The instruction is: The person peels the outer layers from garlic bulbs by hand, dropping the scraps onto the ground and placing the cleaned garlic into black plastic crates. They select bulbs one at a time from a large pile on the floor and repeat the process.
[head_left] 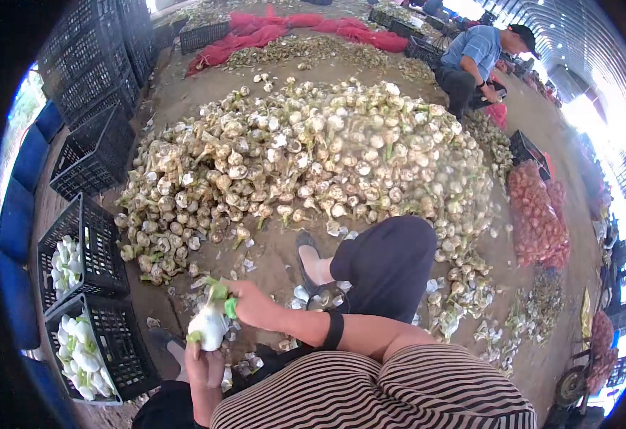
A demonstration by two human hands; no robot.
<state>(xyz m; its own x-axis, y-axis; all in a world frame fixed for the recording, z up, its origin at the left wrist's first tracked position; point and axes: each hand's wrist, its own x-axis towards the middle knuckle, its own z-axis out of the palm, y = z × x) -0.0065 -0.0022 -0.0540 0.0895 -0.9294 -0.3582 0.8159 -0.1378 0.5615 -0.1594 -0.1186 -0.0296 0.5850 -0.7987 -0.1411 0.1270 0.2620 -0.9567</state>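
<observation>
A large white garlic bulb is held low at the left of the head view. My left hand grips it from below, with the fingers closed. Over its top, my right hand is closed at the stem end, with bright green wrapping on the fingertips. A dark band circles my right forearm. Beyond my hands spreads a big heap of unpeeled garlic on the ground. To the left stand a black crate with clean white bulbs and another crate holding more.
Stacked black crates rise at the back left. Red netting lies behind the heap. A person in a blue shirt crouches at the back right, near a red mesh sack full of bulbs. Loose skins litter the floor around my feet.
</observation>
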